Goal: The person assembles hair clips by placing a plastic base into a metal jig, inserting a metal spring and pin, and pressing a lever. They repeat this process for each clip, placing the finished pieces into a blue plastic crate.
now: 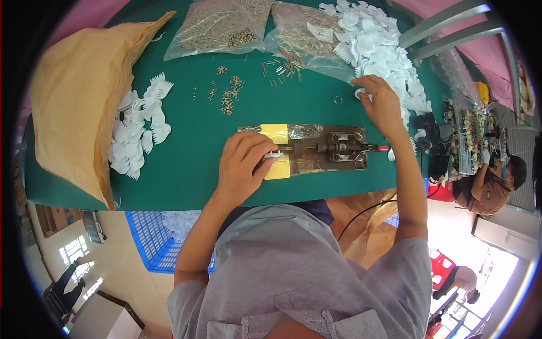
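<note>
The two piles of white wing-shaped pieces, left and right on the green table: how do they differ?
The left pile is smaller and spills from a brown paper sack; no hand touches it. The right pile is larger, beside clear bags, with the right hand picking at its edge. Both hold the same white pieces.

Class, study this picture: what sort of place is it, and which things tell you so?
Probably a small assembly workshop. A green worktable carries a small metal press jig, heaps of white wing-shaped plastic pieces, and clear bags of small metal parts.

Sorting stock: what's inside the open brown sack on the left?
White wing-shaped plastic pieces spill from the mouth of the brown sack onto the green table. Anything deeper inside is covered by the sack.
</note>
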Demonstrator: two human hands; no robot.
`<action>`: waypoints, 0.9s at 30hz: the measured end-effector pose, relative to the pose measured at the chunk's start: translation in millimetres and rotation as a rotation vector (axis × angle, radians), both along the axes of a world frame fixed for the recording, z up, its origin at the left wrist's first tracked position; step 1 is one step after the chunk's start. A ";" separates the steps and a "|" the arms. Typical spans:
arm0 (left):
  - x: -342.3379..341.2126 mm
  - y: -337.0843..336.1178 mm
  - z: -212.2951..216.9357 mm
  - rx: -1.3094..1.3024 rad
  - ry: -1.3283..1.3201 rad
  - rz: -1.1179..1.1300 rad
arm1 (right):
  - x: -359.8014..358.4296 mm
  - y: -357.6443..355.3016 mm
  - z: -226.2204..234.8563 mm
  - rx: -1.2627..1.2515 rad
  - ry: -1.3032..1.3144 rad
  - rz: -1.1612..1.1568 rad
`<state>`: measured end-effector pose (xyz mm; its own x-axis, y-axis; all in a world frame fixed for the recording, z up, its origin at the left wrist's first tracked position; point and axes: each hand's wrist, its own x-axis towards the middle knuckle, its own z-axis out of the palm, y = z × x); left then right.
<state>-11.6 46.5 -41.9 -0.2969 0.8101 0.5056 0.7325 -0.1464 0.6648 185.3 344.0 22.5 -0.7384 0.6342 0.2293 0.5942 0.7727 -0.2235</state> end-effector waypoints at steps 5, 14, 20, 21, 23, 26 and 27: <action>0.1 2.6 2.6 0.002 0.007 -0.001 | 12.7 51.0 -3.3 -0.118 -0.325 0.285; -0.7 -0.6 1.6 -0.020 -0.031 0.000 | 15.1 38.6 14.8 -0.108 -0.273 0.559; -0.2 0.8 1.4 -0.015 -0.032 -0.001 | -0.3 33.1 27.8 -0.363 -0.345 0.376; 0.3 1.2 1.7 -0.008 -0.035 -0.007 | -6.1 21.4 33.2 -0.491 -0.288 0.257; 0.6 0.1 1.8 -0.014 -0.046 -0.005 | -1.4 18.8 27.8 -0.380 -0.298 0.334; 0.9 0.3 3.0 -0.012 -0.058 -0.004 | 11.1 22.8 25.5 -0.056 -0.329 0.549; 1.1 0.3 2.9 -0.016 -0.057 -0.002 | 13.4 21.0 25.7 -0.182 -0.378 0.497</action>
<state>-10.5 46.8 -39.1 -0.3232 0.8186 0.4748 0.6928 -0.1372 0.7080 198.7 365.1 48.1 -0.9626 0.2003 -0.1826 0.2389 0.9451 -0.2228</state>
